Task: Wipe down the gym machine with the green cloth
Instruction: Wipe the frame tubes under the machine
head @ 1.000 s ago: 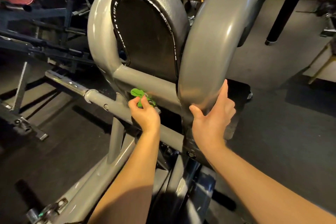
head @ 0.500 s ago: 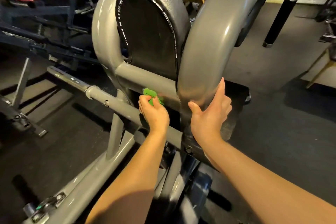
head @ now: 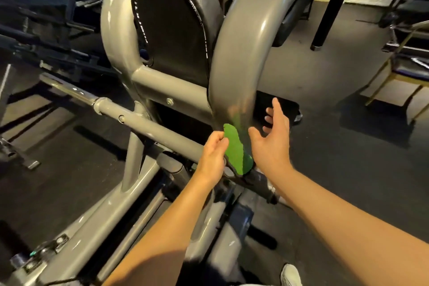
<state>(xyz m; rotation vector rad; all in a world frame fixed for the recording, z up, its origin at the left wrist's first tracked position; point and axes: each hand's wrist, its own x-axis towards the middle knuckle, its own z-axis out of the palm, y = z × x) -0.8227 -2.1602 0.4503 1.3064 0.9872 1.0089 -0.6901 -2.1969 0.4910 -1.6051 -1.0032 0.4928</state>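
Left hand [head: 214, 154] pinches green cloth [head: 236, 150].

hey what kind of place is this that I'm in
Most likely a gym: a grey steel machine frame with a black padded backrest, a chrome bar jutting out beside it, and dark matting on the floor.

Dark rubber gym floor [head: 348, 146] carries gray gym machine [head: 92, 216] frame at left/ctr, black post [head: 325, 21] foot upper rt, gold chair legs [head: 383, 90] far rt, white shoe [head: 290, 274] btm.
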